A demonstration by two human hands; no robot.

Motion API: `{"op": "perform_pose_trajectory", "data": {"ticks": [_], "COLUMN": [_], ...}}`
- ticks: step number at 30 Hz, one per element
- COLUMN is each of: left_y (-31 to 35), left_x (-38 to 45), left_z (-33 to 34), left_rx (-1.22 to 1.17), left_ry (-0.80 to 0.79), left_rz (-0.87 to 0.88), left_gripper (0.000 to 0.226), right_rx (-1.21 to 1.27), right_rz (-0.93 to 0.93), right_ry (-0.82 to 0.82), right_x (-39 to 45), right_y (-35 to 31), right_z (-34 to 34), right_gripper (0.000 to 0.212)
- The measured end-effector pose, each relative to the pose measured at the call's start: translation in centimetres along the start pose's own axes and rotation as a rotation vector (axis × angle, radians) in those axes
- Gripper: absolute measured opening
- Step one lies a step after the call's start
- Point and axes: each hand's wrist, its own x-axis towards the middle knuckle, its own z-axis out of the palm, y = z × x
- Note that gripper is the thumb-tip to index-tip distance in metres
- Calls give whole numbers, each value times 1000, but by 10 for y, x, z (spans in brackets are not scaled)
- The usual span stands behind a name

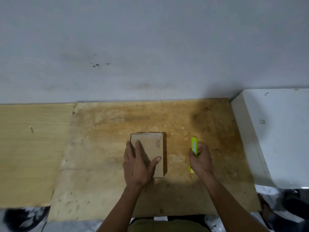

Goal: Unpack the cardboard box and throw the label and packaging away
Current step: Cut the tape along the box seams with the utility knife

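A small closed cardboard box (154,144) with handwriting along its right side lies on the stained plywood board (117,131) in the middle of the view. My left hand (138,163) rests flat on the box's top, fingers spread, thumb near its right edge. To the right of the box, my right hand (201,159) is closed around a neon yellow-green utility knife (194,145), whose upper end points away from me. Whether a blade is out is not visible.
A paler wooden panel (33,148) adjoins the board on the left, with a small peg on it. A white block (275,131) stands at the right. A grey wall rises behind. Dark floor clutter shows at both lower corners.
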Motion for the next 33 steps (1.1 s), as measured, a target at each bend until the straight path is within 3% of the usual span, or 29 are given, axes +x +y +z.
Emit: {"op": "perform_pose_trajectory", "data": {"ticks": [5, 11, 17, 23, 33], "left_y": [-1, -2, -2, -2, -4], "left_x": [-4, -5, -4, -2, -1], "left_z": [1, 5, 10, 12, 16], "left_rx": [81, 140, 140, 126, 118], "left_ry": [9, 62, 95, 93, 117], "left_rz": [4, 5, 11, -2, -7], "left_gripper": [105, 93, 66, 65, 63], "right_rx": [312, 177, -61, -319, -432], "right_rz": [-127, -329, -575, -849, -1185], "right_ry": [-346, -722, -661, -550, -641], "right_x": [-5, -2, 10, 12, 21], "right_y": [-61, -110, -113, -128, -144], "right_z": [7, 11, 24, 34, 51], "right_gripper": [26, 51, 38, 31, 36]}}
